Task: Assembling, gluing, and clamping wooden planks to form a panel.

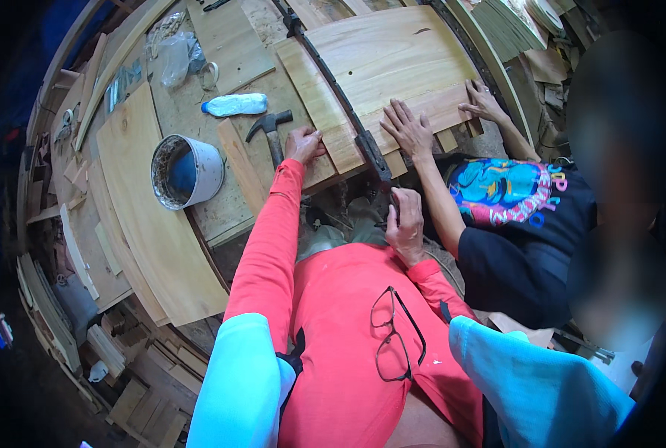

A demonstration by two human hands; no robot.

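Note:
A glued-up wooden panel (393, 56) lies on the bench, with a long dark bar clamp (333, 78) running across it. Against the panel's near left corner, my left hand (305, 144) is closed with curled fingers on the edge. My right hand (406, 220) is closed at the clamp's near end, its fingers around the screw handle, which is mostly hidden. Left of my left hand lies a claw hammer (275, 142). A co-worker's one hand (409, 128) rests flat on the panel, and their other hand (486, 102) holds its right corner.
A white bucket (212, 173) with dark insides stands left of a narrow wood strip (240, 164). Beyond the hammer lies a white plastic bottle (236, 104). A second clamp (471, 52) crosses the panel's right side. Wide boards (161, 224) lie at left; glasses (394, 336) hang from my shirt.

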